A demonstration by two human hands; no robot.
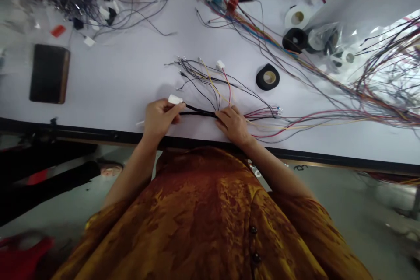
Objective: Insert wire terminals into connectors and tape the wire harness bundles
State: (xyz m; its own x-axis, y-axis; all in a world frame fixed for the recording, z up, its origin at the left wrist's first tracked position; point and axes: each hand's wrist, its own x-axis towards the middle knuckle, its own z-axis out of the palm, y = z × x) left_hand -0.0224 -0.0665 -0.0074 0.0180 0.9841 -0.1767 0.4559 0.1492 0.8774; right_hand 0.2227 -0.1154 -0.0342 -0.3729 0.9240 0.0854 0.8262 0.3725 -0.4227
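Along the near edge of the pale worktop, the items run from left to right. At far left lies a dark rectangular pad with a brown edge, well apart from the hands. Next, the left hand is clenched, its grip grasping a white plug connector at the end of a black-wrapped wire bundle. This bundle lies close to the worktop edge and spans the short gap between the hands. Beyond it, thin black, yellow and red leads fan toward the far side, with a small white connector among them. The right hand lies over the bundle with its fingers bearing down, though this view does not show whether its grip is closed around the wires. Further right are a roll of black cloth tape and a spread of red, yellow and grey wires. A firm hold at the connector, with flat pressure from the other hand, should keep the span straight and the free leads unsnagged.
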